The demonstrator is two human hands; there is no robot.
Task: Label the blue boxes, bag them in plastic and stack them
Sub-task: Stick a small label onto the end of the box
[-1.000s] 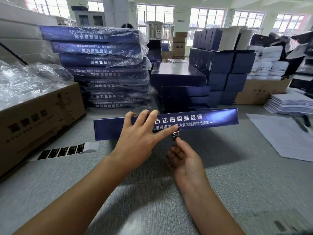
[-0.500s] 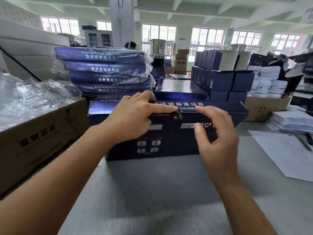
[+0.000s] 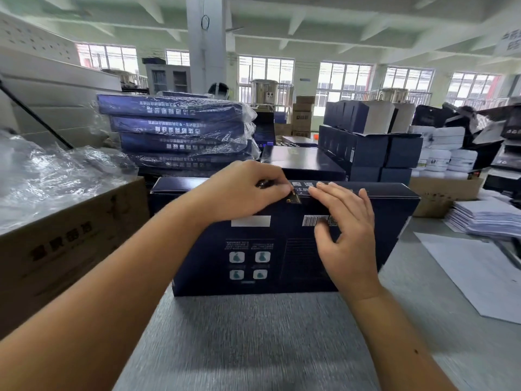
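A dark blue box point(image 3: 282, 263) stands on its long edge on the grey table point(image 3: 253, 340), its printed back with a barcode facing me. My left hand point(image 3: 239, 193) grips the box's top edge with curled fingers, right beside a small dark label point(image 3: 293, 198) stuck over that edge. My right hand point(image 3: 346, 230) lies flat against the box; its fingertips press the top edge just right of the label and its thumb rests near the barcode. Behind, a stack of blue boxes in plastic bags point(image 3: 174, 131) rises at the back left.
A cardboard carton point(image 3: 64, 249) heaped with clear plastic bags point(image 3: 56, 176) stands at the left. Unbagged blue boxes point(image 3: 301, 162) and smaller dark boxes point(image 3: 366, 148) sit behind. Paper stacks point(image 3: 485, 218) and a white sheet point(image 3: 479, 277) lie at the right.
The box was tipped up from lying flat to standing on its edge, back toward me. My right hand rose from below the box to its top edge; the label now sits there.
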